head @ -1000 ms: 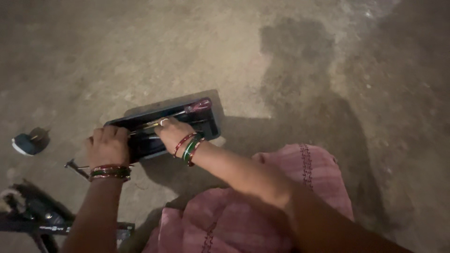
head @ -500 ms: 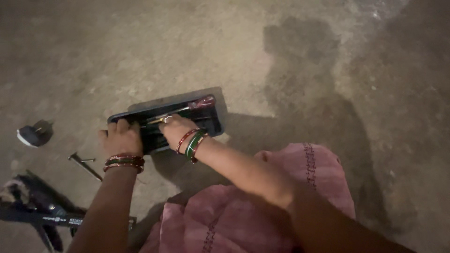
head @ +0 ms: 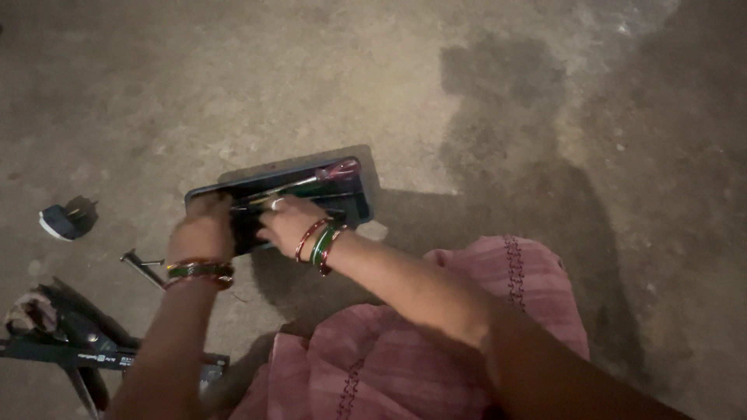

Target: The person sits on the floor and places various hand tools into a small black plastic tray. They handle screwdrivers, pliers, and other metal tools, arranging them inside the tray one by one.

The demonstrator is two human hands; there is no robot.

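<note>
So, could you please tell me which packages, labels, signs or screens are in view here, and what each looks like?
Label strip: on the black frame bar at lower left, a small pale printed mark, too small to make out.
Otherwise none: no packages, signs or screens show on the concrete floor.

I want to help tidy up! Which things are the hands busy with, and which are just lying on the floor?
Busy with:
- dark rectangular tool tray
- red-handled screwdriver lying in it
- left hand and right hand, both in the tray

Just lying about:
- small dark blue and white object
- thin metal rod
- black metal frame
</note>
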